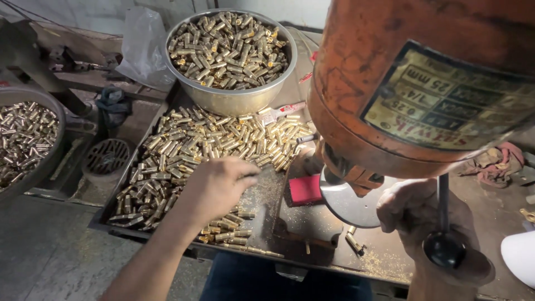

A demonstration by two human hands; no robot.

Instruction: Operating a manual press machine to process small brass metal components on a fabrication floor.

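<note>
Picking little brass pieces beside a big orange drill machine [423, 83].
Over the tray [120, 192] on the counter, the left hand [214, 187] curls loosely onto the brass pieces [212, 139]; its hold stays hidden. They look hard, smooth, light, best pinched by the sides. The right hand [432, 231] is closed around the black lever knob [444, 248].

Both forearms are bare, with no sleeves, gloves, rings or watch in view. The left hand [214, 187] and right hand [415, 214] look grimy, dusted with fine metal filings. Dark blue trousers [262, 278] cover the lap at the bottom edge.
</note>
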